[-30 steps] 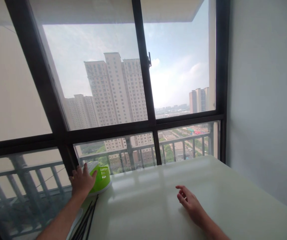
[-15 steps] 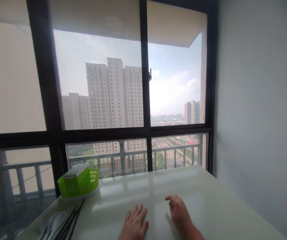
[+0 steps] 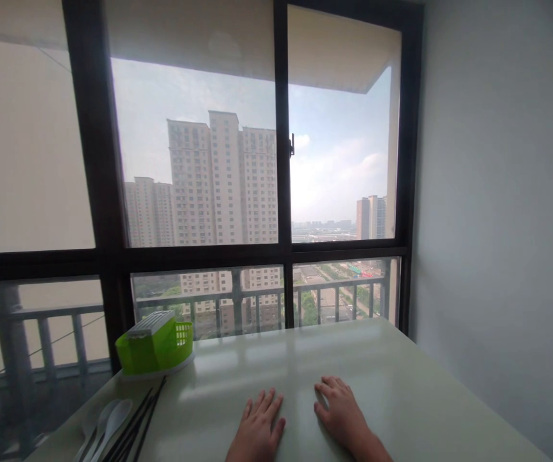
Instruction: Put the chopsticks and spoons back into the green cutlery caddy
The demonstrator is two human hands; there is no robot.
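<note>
The left hand (image 3: 256, 427) is laid palm down on the table (image 3: 238, 366), its fingers lightly fanned and its thumb held apart toward the other hand. The right hand (image 3: 341, 410) is placed just beside it, a gap left between them; its fingers are bent a little and kept close together, the thumb set apart below them. The table is touched by its fingertips, but whether the whole palm is pressed down cannot be told.

Well to the left of the left hand, white spoons (image 3: 121, 412) are bunched, handles toward the near edge; three seem to be counted, partly overlapped. Between these and the left hand, dark chopsticks (image 3: 138, 423) are laid slantwise; at least three can be counted, the exact number being hidden by overlap. One green caddy (image 3: 154, 350) is set upright ahead and left of the left hand, beyond the chopsticks. Ahead of both hands, six panes are seen in one dark-framed window (image 3: 283, 192), with one railing (image 3: 237, 301) seen behind the lower three. One wall (image 3: 498, 224) is seen right of the right hand.
</note>
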